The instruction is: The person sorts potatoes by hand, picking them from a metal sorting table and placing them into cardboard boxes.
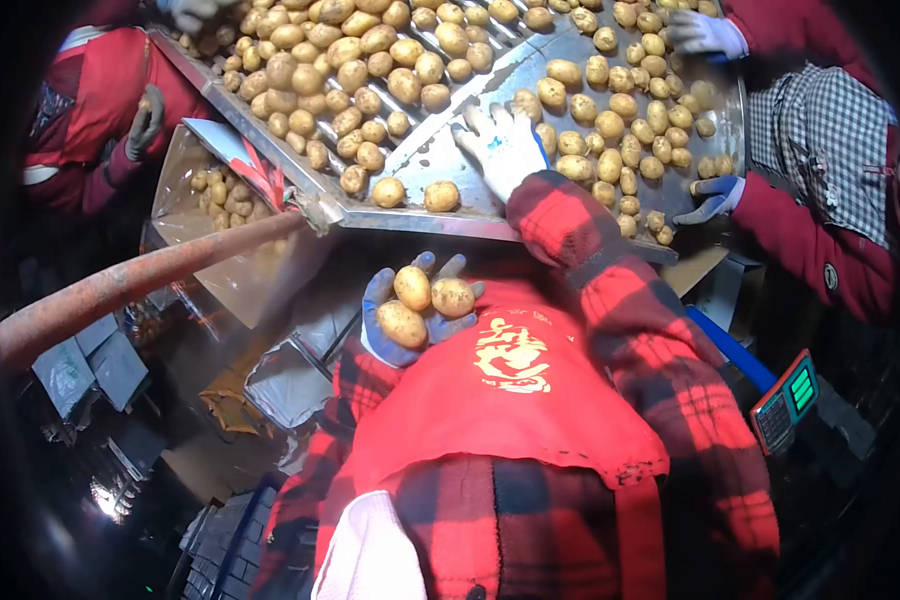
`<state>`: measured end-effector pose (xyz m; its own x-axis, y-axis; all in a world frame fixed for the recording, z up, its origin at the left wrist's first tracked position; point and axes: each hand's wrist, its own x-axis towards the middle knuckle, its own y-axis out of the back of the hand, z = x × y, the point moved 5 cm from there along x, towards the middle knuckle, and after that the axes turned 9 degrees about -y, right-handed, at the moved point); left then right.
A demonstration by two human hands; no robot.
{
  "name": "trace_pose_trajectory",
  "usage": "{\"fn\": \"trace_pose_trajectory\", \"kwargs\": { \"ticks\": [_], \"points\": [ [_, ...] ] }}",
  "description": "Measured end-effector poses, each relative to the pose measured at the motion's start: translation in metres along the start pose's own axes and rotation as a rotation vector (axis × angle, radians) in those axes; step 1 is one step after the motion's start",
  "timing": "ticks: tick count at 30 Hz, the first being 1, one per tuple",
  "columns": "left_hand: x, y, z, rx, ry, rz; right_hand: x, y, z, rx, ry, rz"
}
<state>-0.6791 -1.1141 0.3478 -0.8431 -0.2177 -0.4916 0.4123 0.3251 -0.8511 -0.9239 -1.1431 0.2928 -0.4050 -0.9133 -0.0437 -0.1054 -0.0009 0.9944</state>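
Observation:
My left hand [415, 318], in a blue and white glove, is palm up in front of the red apron [450, 400], its fingers curled around several potatoes [402, 322]. On the metal sorting table [430, 150], my right hand [500, 148] reaches over the divider in a white glove, palm down with fingers spread. A potato [525, 102] lies just beyond its fingertips. Two single potatoes [441, 196] rest near the table's front edge, left of that hand. Many potatoes [610, 125] are spread over the right section, and a dense pile [290, 75] fills the left.
A co-worker's gloved hands [710, 35] are at the table's right side. Another person in red [110, 110] stands at the left. An orange pole [140, 283] crosses the left, over a lined box of potatoes [185, 195]. A scale display [785, 400] is at lower right.

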Motion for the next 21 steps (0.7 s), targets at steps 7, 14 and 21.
{"fn": "trace_pose_trajectory", "kwargs": {
  "ticks": [7,14,21],
  "points": [
    [-0.037,0.029,0.033,-0.109,-0.156,-0.141,-0.074,0.070,-0.059,1.122,-0.193,-0.513],
    [-0.153,0.050,0.208,1.761,-1.219,0.369,0.000,0.060,-0.287,1.292,0.316,-0.555],
    [-0.145,0.041,0.308,0.257,-1.049,0.738,-0.020,0.093,-0.258,1.129,0.135,-0.245]
  ]
}}
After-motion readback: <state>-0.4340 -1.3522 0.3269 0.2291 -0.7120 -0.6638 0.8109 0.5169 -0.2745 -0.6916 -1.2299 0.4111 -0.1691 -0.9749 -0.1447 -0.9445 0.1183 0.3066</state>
